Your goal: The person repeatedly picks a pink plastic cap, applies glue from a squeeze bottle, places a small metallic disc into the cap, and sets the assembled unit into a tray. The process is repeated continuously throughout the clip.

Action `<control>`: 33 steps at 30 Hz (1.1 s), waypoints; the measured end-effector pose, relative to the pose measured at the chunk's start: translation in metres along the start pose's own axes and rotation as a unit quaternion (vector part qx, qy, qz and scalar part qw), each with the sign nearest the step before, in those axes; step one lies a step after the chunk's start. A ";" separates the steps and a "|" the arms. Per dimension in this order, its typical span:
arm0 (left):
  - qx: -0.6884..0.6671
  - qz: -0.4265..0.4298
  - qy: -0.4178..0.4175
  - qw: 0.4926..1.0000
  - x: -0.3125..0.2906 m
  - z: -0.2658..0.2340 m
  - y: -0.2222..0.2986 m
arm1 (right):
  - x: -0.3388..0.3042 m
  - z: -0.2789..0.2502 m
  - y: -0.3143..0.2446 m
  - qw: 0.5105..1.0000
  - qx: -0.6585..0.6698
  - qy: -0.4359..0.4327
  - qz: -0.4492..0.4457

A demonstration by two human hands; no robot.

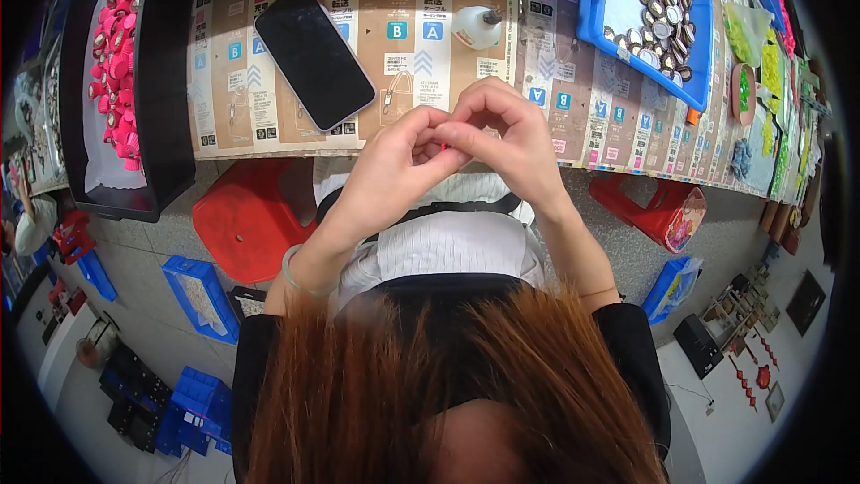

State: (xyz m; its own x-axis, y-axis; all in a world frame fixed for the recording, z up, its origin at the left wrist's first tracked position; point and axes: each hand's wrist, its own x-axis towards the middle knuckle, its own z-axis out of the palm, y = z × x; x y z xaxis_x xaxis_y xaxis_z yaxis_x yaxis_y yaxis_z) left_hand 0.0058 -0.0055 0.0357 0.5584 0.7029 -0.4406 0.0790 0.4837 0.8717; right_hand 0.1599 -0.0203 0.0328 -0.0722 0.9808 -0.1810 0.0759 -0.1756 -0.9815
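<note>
Fairly even, whitish light, seemingly from overhead, fills the middle of the view, leaving the tabletop (pixel 210 116) bright and the hands (pixel 515 139) clear, with soft shading between the fingers and no visible motion blur. The black phone (pixel 313 58) screen shows hardly any glare, while the pale bottle (pixel 477 29) looks nearly washed out. Below the tabletop's front edge, the floor (pixel 573 242) is duller and greyer. Close to the lens, the reddish hair (pixel 555 376) goes soft, its strands smeared. Fisheye distortion bows the tabletop and tilts the walls; toward the rim, details stretch, blur and darken into black corners
</note>
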 end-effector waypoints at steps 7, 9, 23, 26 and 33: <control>-0.128 -0.085 -0.042 0.987 -0.001 -0.006 0.005 | -0.003 0.001 0.005 0.993 0.064 0.053 0.082; -0.130 -0.080 -0.037 0.988 -0.001 -0.006 0.005 | -0.003 0.000 0.003 0.991 0.087 0.051 0.091; -0.116 0.086 0.084 0.986 -0.002 -0.033 0.015 | -0.012 -0.003 0.003 0.990 0.112 0.075 0.052; 0.081 0.197 0.288 0.933 -0.004 -0.094 0.070 | -0.017 -0.014 0.000 0.989 0.114 0.089 0.013; 0.601 0.216 0.510 0.576 0.003 -0.249 0.112 | -0.009 -0.023 0.007 0.973 0.136 0.179 -0.050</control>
State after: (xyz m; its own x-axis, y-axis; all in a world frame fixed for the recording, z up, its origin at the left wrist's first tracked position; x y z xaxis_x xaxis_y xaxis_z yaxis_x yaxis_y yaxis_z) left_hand -0.1890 0.1803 0.0784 0.0120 0.8595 0.5111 0.9719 -0.1302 0.1961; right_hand 0.1840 -0.0283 0.0294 0.2895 0.9521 -0.0985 -0.1839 -0.0456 -0.9819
